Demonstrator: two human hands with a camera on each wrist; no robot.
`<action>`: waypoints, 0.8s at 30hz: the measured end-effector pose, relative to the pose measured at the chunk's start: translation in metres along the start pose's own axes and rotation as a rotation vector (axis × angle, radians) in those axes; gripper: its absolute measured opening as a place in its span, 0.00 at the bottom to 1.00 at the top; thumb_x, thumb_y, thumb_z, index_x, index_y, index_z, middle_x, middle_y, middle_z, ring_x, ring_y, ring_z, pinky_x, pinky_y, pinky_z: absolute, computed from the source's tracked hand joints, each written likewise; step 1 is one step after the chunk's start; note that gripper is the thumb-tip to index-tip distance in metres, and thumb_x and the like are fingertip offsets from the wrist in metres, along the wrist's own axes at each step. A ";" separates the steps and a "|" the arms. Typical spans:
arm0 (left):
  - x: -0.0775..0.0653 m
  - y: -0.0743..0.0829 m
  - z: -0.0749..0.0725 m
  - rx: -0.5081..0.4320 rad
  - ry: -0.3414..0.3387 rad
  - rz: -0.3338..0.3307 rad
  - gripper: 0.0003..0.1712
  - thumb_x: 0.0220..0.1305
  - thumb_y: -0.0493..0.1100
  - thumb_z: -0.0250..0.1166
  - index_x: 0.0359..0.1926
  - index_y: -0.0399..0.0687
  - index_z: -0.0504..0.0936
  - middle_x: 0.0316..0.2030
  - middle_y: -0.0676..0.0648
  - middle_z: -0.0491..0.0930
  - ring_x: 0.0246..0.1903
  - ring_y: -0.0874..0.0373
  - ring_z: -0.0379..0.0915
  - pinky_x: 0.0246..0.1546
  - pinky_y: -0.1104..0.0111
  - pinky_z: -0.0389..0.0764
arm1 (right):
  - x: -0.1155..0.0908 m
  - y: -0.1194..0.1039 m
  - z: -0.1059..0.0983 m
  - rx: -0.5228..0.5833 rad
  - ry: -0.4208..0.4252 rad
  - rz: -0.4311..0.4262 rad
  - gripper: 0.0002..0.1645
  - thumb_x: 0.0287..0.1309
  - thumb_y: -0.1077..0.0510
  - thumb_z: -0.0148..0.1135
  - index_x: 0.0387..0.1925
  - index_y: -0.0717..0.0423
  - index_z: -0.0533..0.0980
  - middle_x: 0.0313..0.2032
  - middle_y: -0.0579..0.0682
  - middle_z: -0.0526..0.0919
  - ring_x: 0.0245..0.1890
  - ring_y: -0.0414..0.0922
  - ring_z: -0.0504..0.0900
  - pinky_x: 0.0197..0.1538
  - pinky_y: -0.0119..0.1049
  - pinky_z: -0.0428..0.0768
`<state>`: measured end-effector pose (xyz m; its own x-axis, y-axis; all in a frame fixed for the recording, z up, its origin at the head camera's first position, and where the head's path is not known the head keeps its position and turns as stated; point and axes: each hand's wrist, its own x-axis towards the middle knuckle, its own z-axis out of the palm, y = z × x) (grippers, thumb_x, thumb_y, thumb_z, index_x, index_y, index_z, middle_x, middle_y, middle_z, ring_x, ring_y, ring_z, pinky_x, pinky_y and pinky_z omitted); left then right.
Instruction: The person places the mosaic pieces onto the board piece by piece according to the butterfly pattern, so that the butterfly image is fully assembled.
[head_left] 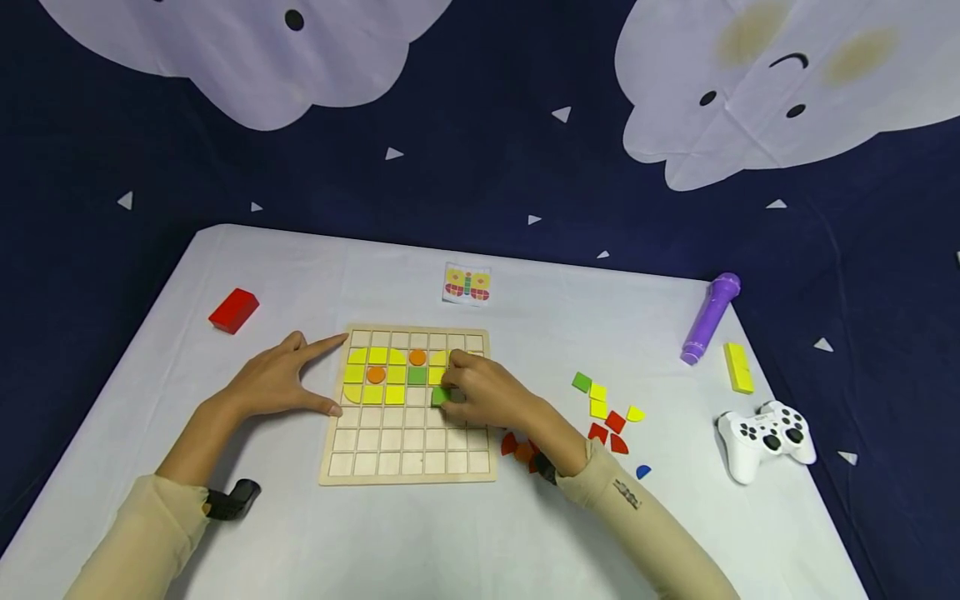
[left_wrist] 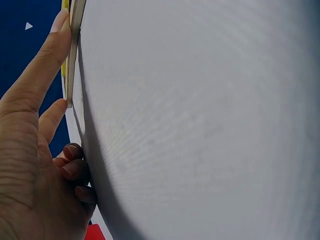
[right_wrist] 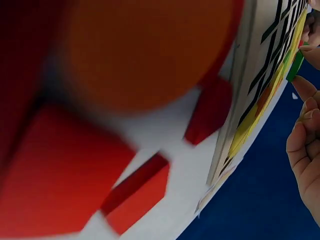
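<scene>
A wooden grid board lies on the white table. My left hand is at its left side, thumb and index finger spread wide and touching the edge; the left wrist view shows its other fingers curled. My right hand is over the board's right part and pinches a green square tile between thumb and fingers, the tile tilted in the right wrist view. On the grid are yellow tiles, orange discs and a flat green tile. The right hand hides some squares.
Behind the board lies a butterfly picture card. Loose tiles are scattered right of the board, some beneath the right wrist. A red block is at left; a purple microphone, yellow block and white game controller are at right.
</scene>
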<state>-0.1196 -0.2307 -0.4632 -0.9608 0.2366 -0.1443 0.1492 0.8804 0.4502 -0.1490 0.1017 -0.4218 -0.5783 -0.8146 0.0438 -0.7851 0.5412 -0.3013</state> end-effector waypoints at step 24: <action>0.000 0.001 0.000 -0.005 -0.007 0.000 0.68 0.32 0.77 0.74 0.74 0.57 0.63 0.32 0.46 0.63 0.24 0.56 0.57 0.24 0.66 0.59 | 0.027 -0.024 0.019 -0.003 -0.032 0.076 0.08 0.60 0.57 0.68 0.36 0.57 0.81 0.35 0.48 0.75 0.31 0.39 0.72 0.38 0.28 0.73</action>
<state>-0.1191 -0.2298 -0.4626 -0.9592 0.2397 -0.1500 0.1483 0.8781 0.4548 -0.1421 0.0628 -0.4312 -0.6287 -0.7776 -0.0094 -0.7400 0.6019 -0.3001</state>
